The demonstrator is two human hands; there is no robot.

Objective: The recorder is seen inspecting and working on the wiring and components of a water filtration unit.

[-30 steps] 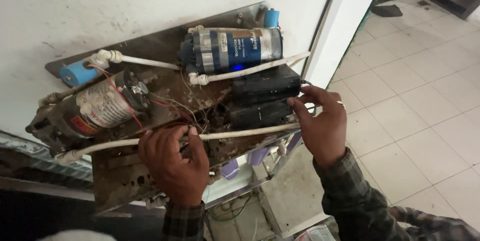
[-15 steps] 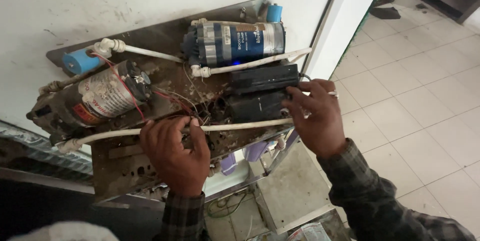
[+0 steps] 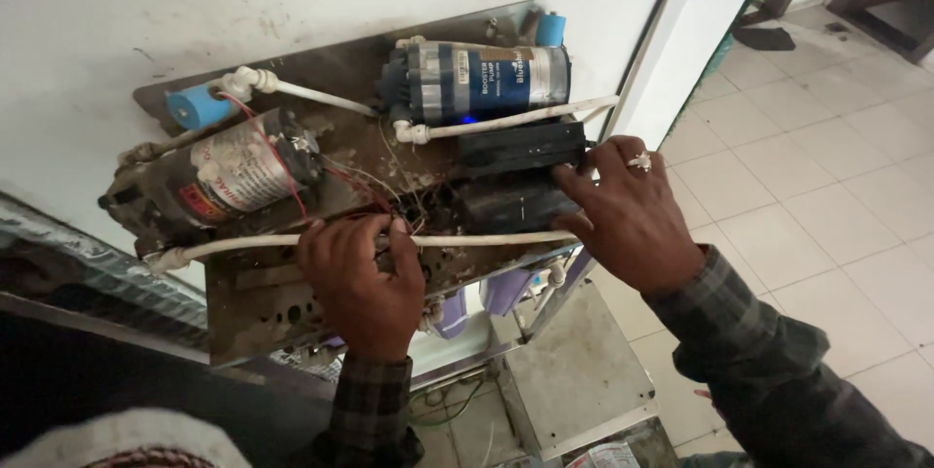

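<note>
Both hands are on the rusty metal panel (image 3: 263, 303), which is tilted up against the white wall (image 3: 195, 11). The left hand (image 3: 362, 278) sits at six o'clock on the panel, fingers curled tight around the long white tube (image 3: 243, 244) that runs across the lower part, right beside a tangle of red and white wires (image 3: 365, 181). The right hand (image 3: 628, 215), with a ring on one finger, is out at four o'clock, its fingertips pressed against the end of the lower black box (image 3: 511, 207); the fingers are narrowly spread, the thumb lies along the same white tube, and I cannot tell whether it truly grips anything.

Just above that box lies a second black box (image 3: 520, 145), the two stacked close together. At twelve o'clock the blue pump cylinder (image 3: 477, 81) lies on its side with a white hose (image 3: 506, 120) running along its lower edge. At nine o'clock a dirty grey motor cylinder (image 3: 229, 171) with a pale label lies tilted, and a small blue cap (image 3: 195, 106) with a white fitting sits at ten o'clock. What any of these housings holds cannot be seen; all are closed.

Below the panel, purple filter parts (image 3: 506, 290) hang near a grey metal stand (image 3: 574, 371). The tiled floor (image 3: 817, 186) spreads off at three o'clock.
</note>
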